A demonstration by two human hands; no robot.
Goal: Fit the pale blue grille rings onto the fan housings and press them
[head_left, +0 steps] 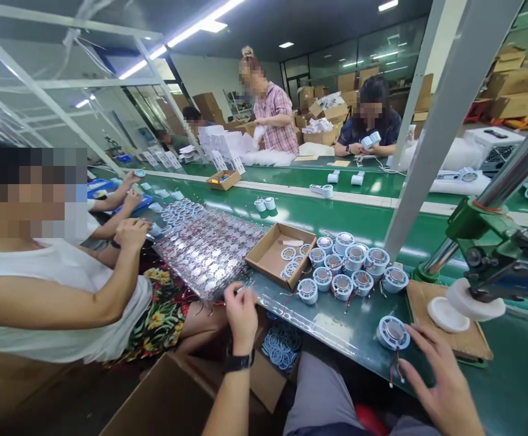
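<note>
My left hand (241, 312) reaches to the near edge of a tray of small round parts with red wires (209, 245); its fingers pinch there, but whether they hold a part is unclear. My right hand (445, 378) hovers with fingers spread just right of a round white-blue motor unit (393, 332) with trailing wires, which lies on the green table (350, 321). A cluster of several like units (350, 266) sits further back, beside a shallow cardboard box (270, 251) holding rings.
A hand press with a green frame (486, 242) stands on a wooden pad (450, 315) at right. A co-worker in a white top (59, 290) sits close on my left. Blue rings fill a box (282, 345) under the table. Other people work across the conveyor.
</note>
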